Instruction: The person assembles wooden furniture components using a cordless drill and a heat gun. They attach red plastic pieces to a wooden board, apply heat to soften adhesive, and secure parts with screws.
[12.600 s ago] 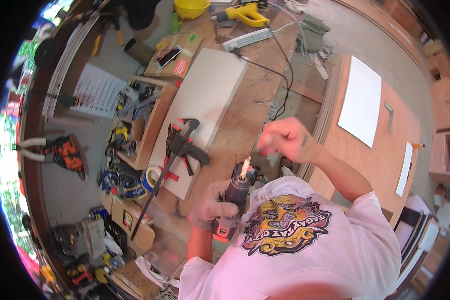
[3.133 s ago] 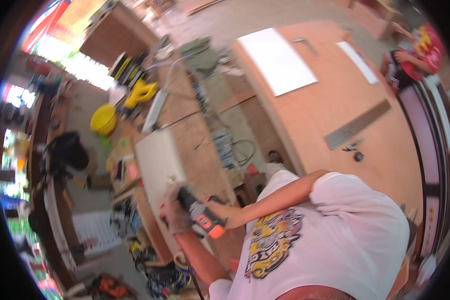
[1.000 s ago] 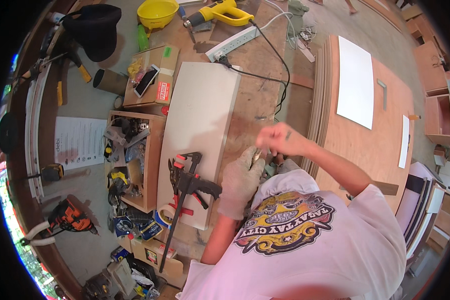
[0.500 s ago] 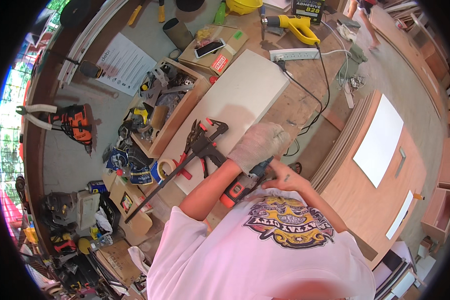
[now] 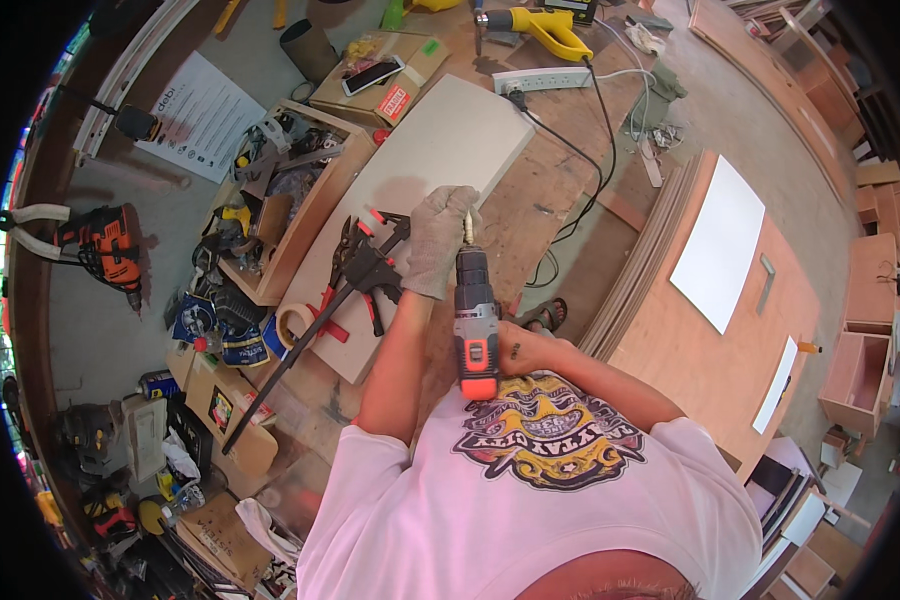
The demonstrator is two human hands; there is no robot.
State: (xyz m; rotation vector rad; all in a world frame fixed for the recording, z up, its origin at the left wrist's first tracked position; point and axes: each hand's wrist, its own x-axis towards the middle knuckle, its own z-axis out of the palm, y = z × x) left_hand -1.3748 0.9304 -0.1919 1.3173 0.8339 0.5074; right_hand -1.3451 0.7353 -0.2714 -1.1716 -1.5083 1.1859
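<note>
A cordless drill (image 5: 475,315), black and grey with a red base, is in front of my chest, its chuck pointing away from me. My right hand (image 5: 515,350) is wrapped around its handle, mostly hidden beneath the drill body. From the chuck sticks a pale metallic drill bit (image 5: 469,230). My left hand (image 5: 438,235), in a grey work glove, has its fingers closed at the bit's far end. Just left of the glove, a black bar clamp (image 5: 365,270) and red-handled pliers (image 5: 332,318) rest on a long whitish board (image 5: 440,140).
A wooden tray (image 5: 305,225) of tools and a tape roll (image 5: 293,325) lie left of the board. Beyond are a cardboard box with a phone (image 5: 373,75), a power strip (image 5: 542,80) and a yellow heat gun (image 5: 550,35). Stacked wood panels (image 5: 660,270) stand on the right.
The drill has swung from tilted to pointing straight away from me. My left hand has shifted from over its front to the bit, which now shows. The whole view has shifted slightly.
</note>
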